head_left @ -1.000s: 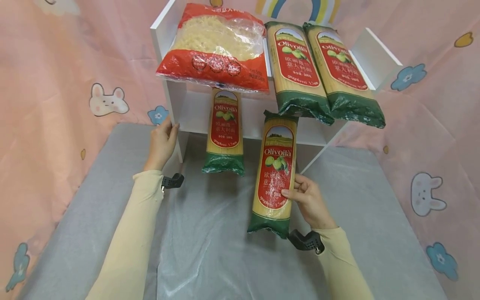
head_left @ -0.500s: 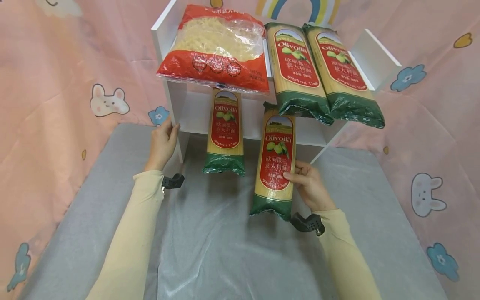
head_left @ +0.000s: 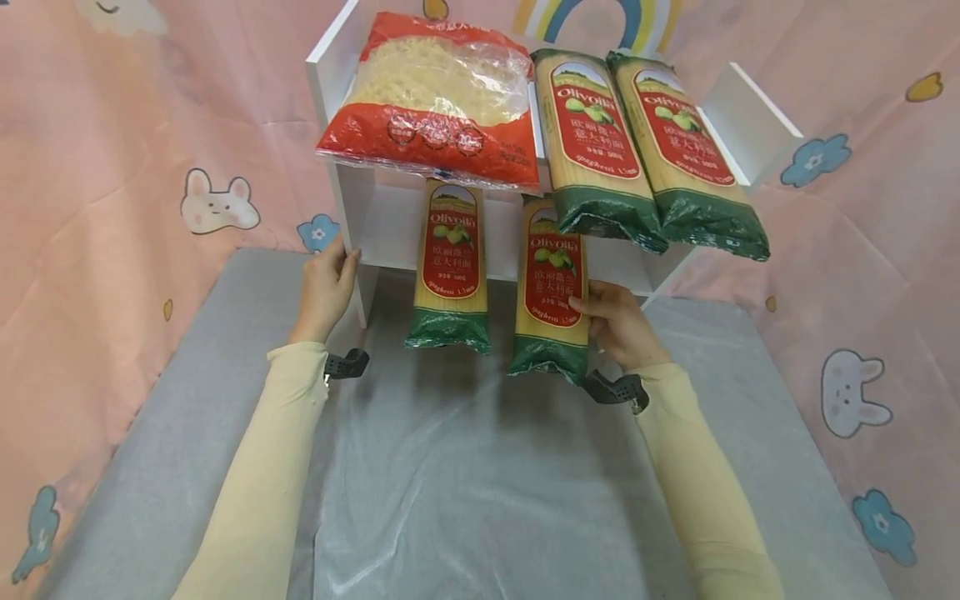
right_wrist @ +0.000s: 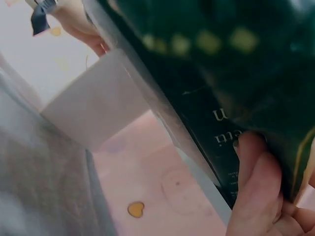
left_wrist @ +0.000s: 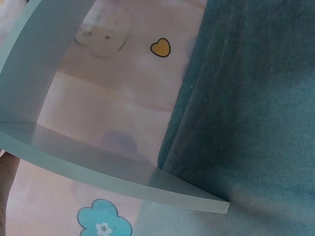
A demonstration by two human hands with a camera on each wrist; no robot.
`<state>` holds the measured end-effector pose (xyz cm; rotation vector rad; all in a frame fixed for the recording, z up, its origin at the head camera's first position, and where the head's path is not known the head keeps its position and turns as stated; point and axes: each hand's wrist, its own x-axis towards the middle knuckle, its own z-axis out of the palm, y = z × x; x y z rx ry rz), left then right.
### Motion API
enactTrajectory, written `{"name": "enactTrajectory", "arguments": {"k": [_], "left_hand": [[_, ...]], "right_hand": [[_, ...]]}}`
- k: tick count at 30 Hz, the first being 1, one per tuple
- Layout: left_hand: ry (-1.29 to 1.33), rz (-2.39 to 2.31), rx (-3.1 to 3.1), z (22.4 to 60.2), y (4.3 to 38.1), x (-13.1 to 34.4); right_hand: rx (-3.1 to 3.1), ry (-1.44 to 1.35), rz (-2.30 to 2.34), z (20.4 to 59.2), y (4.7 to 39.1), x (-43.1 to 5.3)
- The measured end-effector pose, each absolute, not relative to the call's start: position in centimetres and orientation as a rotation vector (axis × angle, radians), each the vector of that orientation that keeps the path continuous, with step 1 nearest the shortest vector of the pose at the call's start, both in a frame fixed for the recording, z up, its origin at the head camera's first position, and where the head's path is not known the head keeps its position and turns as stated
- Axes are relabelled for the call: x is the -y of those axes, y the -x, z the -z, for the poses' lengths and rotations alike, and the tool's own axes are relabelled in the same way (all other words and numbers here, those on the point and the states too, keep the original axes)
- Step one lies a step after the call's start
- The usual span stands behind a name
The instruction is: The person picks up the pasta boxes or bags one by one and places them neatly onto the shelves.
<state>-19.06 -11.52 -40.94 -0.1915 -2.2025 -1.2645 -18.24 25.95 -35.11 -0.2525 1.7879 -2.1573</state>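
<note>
My right hand (head_left: 621, 327) holds a pack of spaghetti (head_left: 551, 279) by its right edge, thumb on the red label and fingers underneath. The pack's far end reaches into the lower level of a white shelf (head_left: 382, 218), partly hidden under the packs above. In the right wrist view, the fingers (right_wrist: 258, 182) press against the pack's dark green underside (right_wrist: 189, 83). My left hand (head_left: 326, 287) grips the front edge of the shelf's left side panel. Beside the held pack, another spaghetti pack (head_left: 450, 258) lies on the lower level, its green end jutting out.
Up on the top level lie a red bag of pasta (head_left: 442, 100) and two spaghetti packs (head_left: 596, 142) (head_left: 686, 150), their ends overhanging the front. A grey cloth (head_left: 450, 483) covers the table below. Pink printed curtains (head_left: 862, 275) surround it.
My right hand has moved forward and up with the spaghetti pack, sliding its far end deeper into the shelf's lower level. The left hand stays on the side panel.
</note>
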Motion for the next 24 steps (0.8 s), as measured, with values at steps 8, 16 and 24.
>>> {"name": "enactTrajectory", "arguments": {"k": [8, 16, 24], "left_hand": [[0.195, 1.263, 2.202, 41.0, 19.0, 11.4], [0.190, 1.265, 2.207, 41.0, 18.9, 11.3], [0.205, 1.308, 2.172, 41.3, 18.9, 11.5]], "right_hand": [[-1.837, 0.189, 2.037, 33.9, 20.2, -26.0], [-1.970, 0.110, 1.886, 33.2, 21.6, -26.0], [-2.197, 0.108, 1.678, 33.1, 21.9, -25.7]]}}
